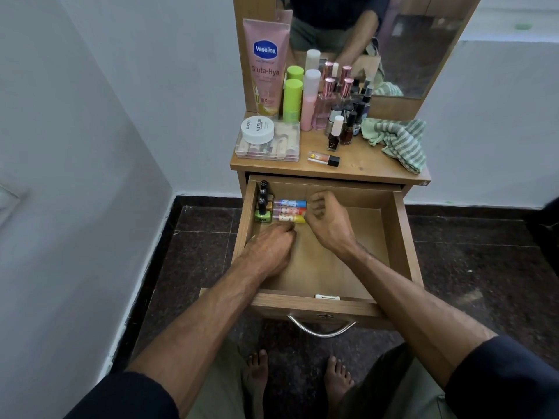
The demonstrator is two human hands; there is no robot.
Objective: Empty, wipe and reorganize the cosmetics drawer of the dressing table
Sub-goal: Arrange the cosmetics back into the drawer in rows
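Bare feet [257,373] stand on dark speckled floor [484,267] between white walls [90,116]. Wooden dressing table [378,164] — drawer [405,237] pulled open; inside, left hand [269,249] lies flat, fingers blurred, right hand [328,220] loosely curled beside three tubes [289,210] — grip indeterminate.

Plain white walls [106,101] meet in a corner. The floor is dark speckled stone [484,282] with a black strip along the bottom of the walls. The light is soft.
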